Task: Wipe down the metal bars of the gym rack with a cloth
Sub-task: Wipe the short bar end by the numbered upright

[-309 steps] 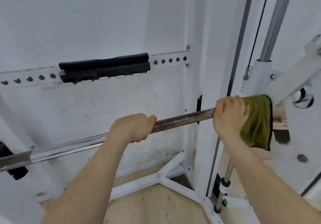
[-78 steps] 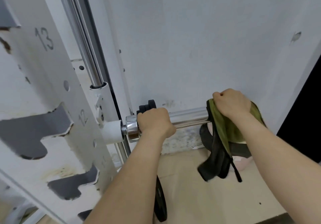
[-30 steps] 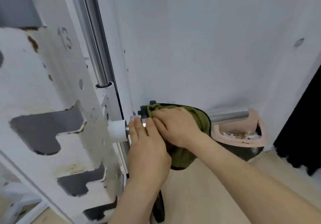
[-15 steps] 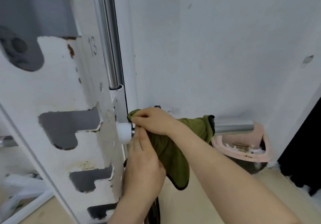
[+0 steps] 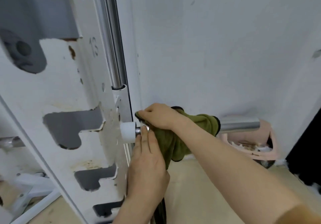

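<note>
Green cloth (image 5: 173, 143) is pinched by curled fingers of the right hand (image 5: 159, 116) and draped over the chrome bar (image 5: 239, 124), just beside the white collar (image 5: 127, 132). The bar is touched there by straight fingers of the left hand (image 5: 147, 164).

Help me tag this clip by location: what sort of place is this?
Most likely a gym: a white rack upright with numbered hook slots, a vertical chrome guide rod, and a chrome barbell sleeve with a green cloth wrapped round it.
</note>
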Demonstrator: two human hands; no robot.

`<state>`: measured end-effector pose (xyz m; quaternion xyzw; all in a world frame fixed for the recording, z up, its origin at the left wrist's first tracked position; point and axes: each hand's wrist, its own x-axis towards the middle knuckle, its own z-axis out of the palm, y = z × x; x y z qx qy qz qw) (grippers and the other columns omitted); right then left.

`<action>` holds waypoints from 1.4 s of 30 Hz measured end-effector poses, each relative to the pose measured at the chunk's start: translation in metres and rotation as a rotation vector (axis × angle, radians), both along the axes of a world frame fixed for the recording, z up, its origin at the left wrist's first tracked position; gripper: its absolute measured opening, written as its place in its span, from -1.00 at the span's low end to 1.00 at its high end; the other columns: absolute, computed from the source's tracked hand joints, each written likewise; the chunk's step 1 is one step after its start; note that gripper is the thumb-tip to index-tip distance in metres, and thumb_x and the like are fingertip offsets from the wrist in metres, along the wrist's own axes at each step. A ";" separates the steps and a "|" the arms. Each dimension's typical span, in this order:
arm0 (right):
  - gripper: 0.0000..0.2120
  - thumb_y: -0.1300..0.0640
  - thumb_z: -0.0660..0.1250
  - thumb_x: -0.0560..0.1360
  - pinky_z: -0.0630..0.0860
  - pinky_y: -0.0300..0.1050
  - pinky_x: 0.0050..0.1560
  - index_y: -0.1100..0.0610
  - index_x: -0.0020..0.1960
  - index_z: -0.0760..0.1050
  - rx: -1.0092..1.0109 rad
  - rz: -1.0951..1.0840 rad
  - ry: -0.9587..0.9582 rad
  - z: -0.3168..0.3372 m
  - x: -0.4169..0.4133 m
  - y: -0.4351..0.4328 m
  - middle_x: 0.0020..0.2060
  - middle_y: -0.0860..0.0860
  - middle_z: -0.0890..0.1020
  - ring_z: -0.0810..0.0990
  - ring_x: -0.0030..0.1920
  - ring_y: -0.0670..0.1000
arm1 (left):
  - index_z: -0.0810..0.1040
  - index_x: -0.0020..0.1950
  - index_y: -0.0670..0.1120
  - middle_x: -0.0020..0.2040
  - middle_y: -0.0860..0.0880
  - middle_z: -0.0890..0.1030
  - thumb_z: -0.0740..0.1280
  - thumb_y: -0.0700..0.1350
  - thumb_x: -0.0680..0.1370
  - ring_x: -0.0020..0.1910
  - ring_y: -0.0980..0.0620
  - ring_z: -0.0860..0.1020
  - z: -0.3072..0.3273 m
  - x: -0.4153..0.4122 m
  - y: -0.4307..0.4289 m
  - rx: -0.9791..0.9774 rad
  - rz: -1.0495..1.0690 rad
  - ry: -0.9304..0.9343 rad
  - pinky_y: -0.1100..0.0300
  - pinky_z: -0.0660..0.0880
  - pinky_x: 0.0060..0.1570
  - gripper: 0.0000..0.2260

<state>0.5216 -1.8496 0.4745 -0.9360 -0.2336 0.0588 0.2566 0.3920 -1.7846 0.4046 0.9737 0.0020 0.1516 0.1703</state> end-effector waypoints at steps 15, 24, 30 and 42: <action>-0.77 0.02 0.14 0.56 0.46 -0.06 -0.01 0.12 0.06 0.47 -0.205 -0.301 0.008 -0.006 0.017 -0.059 0.10 0.10 0.57 0.53 0.03 0.12 | -0.30 0.54 0.10 0.52 -0.14 -0.37 0.16 -0.21 0.47 0.54 -0.14 -0.17 0.003 -0.007 -0.001 0.094 -0.020 0.040 0.08 0.14 0.47 -0.19; -0.76 0.08 0.13 0.54 0.49 -0.04 -0.08 0.07 -0.29 0.35 -0.308 -0.172 -0.162 -0.010 0.009 -0.036 -0.20 0.03 0.54 0.54 -0.12 0.10 | -0.22 0.56 -0.11 0.55 -0.12 -0.32 0.21 -0.16 0.45 0.54 -0.08 -0.22 -0.002 -0.002 -0.001 0.058 0.007 0.022 0.06 -0.08 0.52 -0.20; -0.62 -0.14 -0.04 0.61 0.30 -0.08 -0.33 0.00 -0.22 0.39 -0.223 -0.196 -0.583 -0.039 -0.017 -0.076 -0.31 -0.05 0.53 0.48 -0.33 0.02 | -0.32 0.53 -0.14 0.55 -0.09 -0.33 0.21 -0.12 0.51 0.54 -0.06 -0.21 0.000 -0.003 0.000 0.034 0.015 0.017 0.08 -0.10 0.51 -0.19; -0.70 0.01 0.15 0.58 0.37 -0.02 -0.18 0.05 -0.19 0.57 -0.095 -0.443 -0.813 -0.065 -0.030 -0.057 -0.27 0.00 0.61 0.55 -0.24 0.09 | -0.08 0.52 -0.37 0.53 -0.36 0.01 0.21 -0.24 0.45 0.52 -0.30 0.00 -0.009 0.026 -0.005 0.297 0.078 -0.096 -0.13 0.02 0.49 -0.27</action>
